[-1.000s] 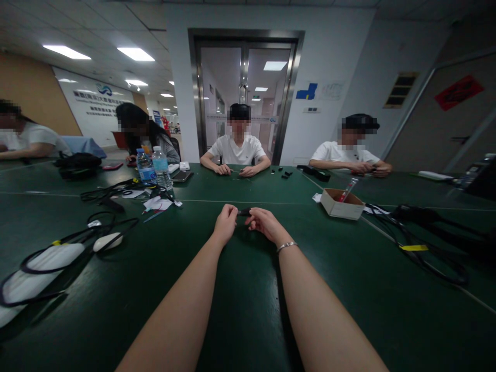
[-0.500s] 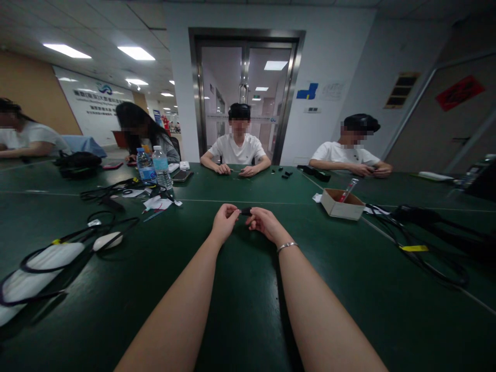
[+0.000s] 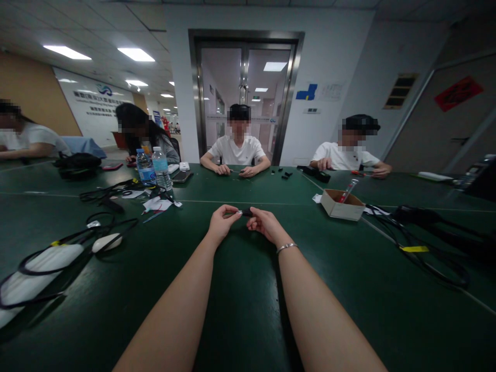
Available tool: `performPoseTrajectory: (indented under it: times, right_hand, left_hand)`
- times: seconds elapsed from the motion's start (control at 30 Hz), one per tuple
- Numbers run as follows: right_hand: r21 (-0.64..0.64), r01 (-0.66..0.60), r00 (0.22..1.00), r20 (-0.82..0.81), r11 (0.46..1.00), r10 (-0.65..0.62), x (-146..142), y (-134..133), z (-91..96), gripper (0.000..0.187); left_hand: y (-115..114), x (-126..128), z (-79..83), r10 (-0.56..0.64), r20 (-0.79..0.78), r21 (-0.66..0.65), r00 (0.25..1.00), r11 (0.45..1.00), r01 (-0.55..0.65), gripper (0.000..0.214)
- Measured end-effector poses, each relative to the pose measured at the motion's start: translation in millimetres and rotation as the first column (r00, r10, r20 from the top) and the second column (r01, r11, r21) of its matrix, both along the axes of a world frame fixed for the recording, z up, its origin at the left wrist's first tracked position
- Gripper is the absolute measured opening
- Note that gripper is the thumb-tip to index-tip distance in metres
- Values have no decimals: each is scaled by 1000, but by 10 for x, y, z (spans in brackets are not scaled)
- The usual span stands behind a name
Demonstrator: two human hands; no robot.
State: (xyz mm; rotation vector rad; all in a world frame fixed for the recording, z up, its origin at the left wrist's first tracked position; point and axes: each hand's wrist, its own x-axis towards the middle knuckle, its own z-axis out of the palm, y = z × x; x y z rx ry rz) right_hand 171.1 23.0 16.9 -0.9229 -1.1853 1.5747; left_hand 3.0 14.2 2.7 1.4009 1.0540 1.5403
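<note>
Over the green table (image 3: 248, 268), my two hands meet at a small black object with a silvery end (image 3: 245, 212), which looks like a USB stick. My left hand (image 3: 225, 223) pinches the silvery end between thumb and fingertips. At the black end, my right hand (image 3: 265, 223) grips with thumb and forefinger, its other fingers curled below. A silver bracelet (image 3: 287, 248) circles my right wrist. Fingertips partly cover the object, so its exact kind is hard to make out.
A small open box (image 3: 342, 209) with a red-and-clear tube (image 3: 349, 191) stands to the right. Black cables (image 3: 430, 263) lie beyond it. Leftward are water bottles (image 3: 161, 170), paper scraps (image 3: 157, 204), a white power strip (image 3: 42, 274) and a mouse (image 3: 107, 243). Several people sit opposite.
My left hand has shifted slightly left, and the object's silvery end now shows between the hands. My right hand has hardly moved. The person at right has moved their hands apart.
</note>
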Motion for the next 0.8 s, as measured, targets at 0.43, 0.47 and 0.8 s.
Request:
performPoseTrajectory:
  times: [0.43,0.47,0.8]
  right_hand:
    - [21,-39,999,20,999,38,-11,9,-28,23]
    - [26,-47,999,4,999,47,-4,10,-38,18]
    - [35,-36,999,-12,999,37,30,35,-99,28]
  left_hand:
    - [87,-43,-44,16,-11,26,1000,1000,-16,31]
    - [90,-43,-46,16,-15,27,1000,1000,-15,31]
    - [102,-50,-52,48,-94,-59,994,997,-54,26]
